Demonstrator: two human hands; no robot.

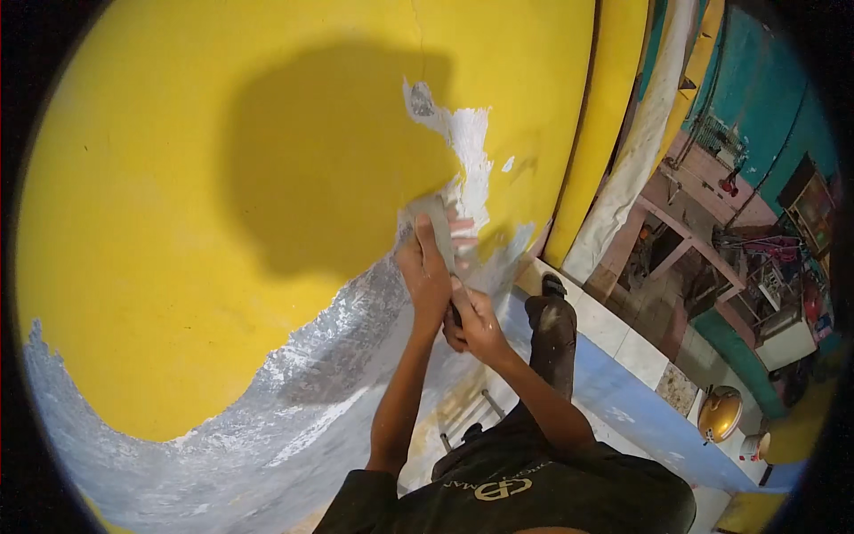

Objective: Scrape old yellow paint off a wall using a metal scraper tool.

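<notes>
My right hand [479, 324] is closed around the dark handle of a flat scraper [438, 223]. Higher up, my left hand [425, 274] grips the scraper's broad grey blade, its thumb on the near face and its fingertips showing past the far edge. The blade's end lies at the yellow painted wall [167, 200], where the paint stops in a ragged edge. Below that edge spreads a grey and white bare patch [313, 354]. A narrow white stripped strip [472, 153] runs upward from the blade. Whether the blade touches the wall is hard to tell.
A tiled ledge [624, 354] crosses at lower right, with my sandalled foot [554, 286] on it. A gold helmet [720, 414] and a small tub [754, 446] stand farther along. Beside the wall hangs a white cloth [617, 207]. Metal rungs [467, 417] show below my arms.
</notes>
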